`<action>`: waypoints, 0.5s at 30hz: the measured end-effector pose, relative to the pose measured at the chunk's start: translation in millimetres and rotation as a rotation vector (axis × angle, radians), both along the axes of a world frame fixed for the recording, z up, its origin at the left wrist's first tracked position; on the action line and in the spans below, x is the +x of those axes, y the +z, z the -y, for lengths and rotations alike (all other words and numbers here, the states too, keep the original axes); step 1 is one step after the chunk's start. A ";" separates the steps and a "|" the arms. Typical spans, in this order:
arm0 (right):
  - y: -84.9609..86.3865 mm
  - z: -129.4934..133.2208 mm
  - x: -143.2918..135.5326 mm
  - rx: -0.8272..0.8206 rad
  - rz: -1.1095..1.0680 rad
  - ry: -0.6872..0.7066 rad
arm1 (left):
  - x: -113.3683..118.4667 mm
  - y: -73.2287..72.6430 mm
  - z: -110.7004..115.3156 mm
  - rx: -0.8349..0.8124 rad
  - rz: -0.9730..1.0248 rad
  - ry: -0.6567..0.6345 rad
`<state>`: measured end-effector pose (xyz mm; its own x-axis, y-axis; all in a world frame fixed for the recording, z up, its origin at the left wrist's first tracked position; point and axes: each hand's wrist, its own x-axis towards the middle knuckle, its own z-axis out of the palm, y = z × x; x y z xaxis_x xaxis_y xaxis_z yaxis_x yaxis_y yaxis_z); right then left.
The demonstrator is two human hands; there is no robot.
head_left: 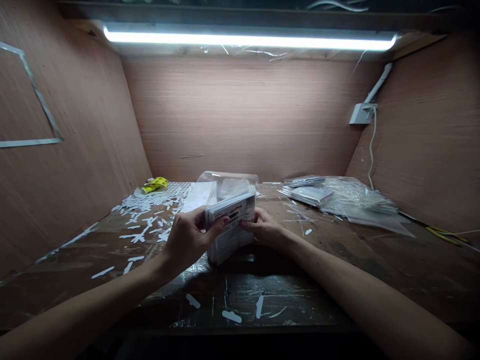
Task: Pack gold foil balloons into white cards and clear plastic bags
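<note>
A stack of flat printed packages (230,235) stands on edge over the middle of the bench, held between both hands. My left hand (193,232) grips its left side, thumb across the printed front face. On the right edge, my right hand (264,227) is closed with its thumb on the front. Small dark print and a hang-hole slot show near the stack's top. Right behind it lies a clear plastic bag (228,177), partly hidden by the stack, with a white sheet (198,195) at its left.
Small white cut-out tabs (138,235) litter the bench's left side; several more lie at the front edge. A yellow label roll (155,185) sits back left. Flat packages (309,194) and plastic bags (360,200) lie back right. Wooden walls enclose the bench; a cable (372,150) hangs right.
</note>
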<state>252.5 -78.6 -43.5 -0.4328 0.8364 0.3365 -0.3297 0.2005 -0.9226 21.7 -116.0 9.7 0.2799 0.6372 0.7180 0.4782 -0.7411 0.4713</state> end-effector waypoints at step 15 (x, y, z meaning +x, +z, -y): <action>21.7 4.9 10.4 0.208 0.242 -0.180 | 0.1 -22.3 -3.8 -0.094 0.077 -0.024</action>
